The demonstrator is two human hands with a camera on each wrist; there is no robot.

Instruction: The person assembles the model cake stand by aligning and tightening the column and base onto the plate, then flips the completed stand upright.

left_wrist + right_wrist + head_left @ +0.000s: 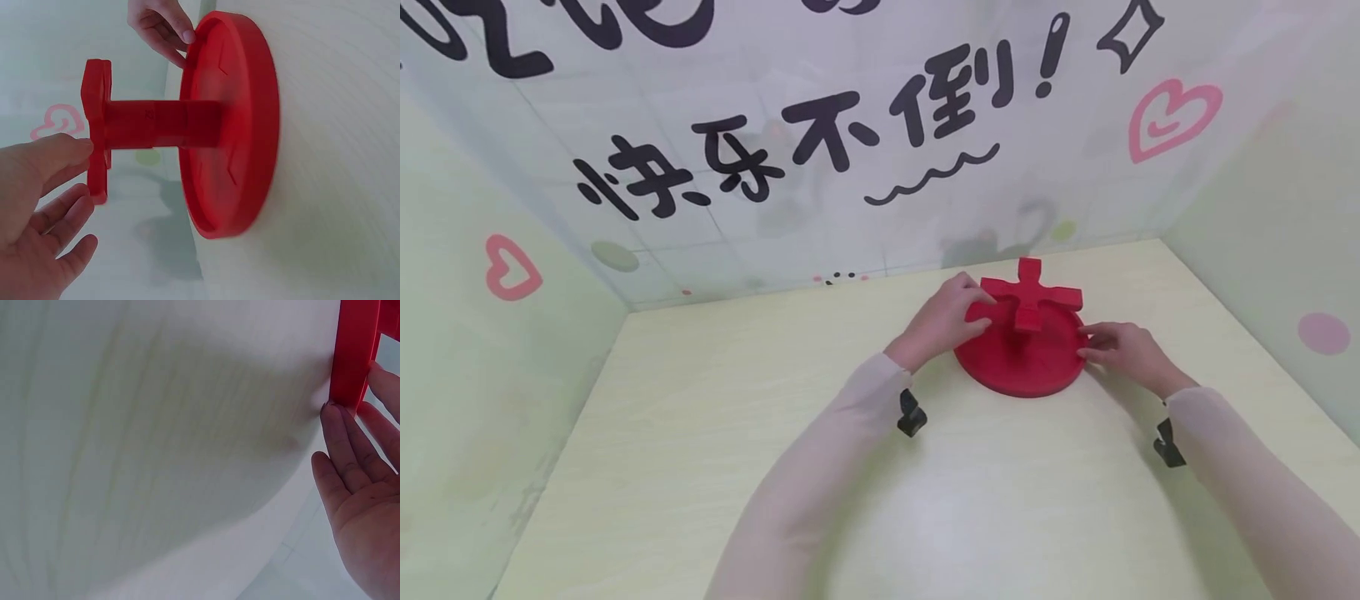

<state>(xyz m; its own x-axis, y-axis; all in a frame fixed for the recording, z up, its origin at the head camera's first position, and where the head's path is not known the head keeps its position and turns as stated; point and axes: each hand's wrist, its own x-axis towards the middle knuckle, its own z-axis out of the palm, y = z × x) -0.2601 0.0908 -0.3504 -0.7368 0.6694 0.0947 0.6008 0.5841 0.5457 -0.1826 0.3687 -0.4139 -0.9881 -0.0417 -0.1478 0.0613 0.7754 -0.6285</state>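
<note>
A red stand with a round rimmed base (1026, 379), a short column (164, 124) and a cross-shaped top (1028, 293) is upright on the table. My left hand (946, 319) is beside the cross, at its left arm. In the left wrist view its fingers (72, 209) are loosely spread, with one fingertip right at the cross's edge. On the right side of the base, my right hand (1123, 350) pinches the rim. In the right wrist view, its thumb lies on one side of the rim and its fingers (350, 440) are on the other.
The pale wooden table (700, 433) meets a back wall (820, 217) with black lettering and pink hearts just behind the stand. Side walls close in the left and right. A black clip-like piece (912, 414) hangs under the left wrist, another (1168, 444) under the right.
</note>
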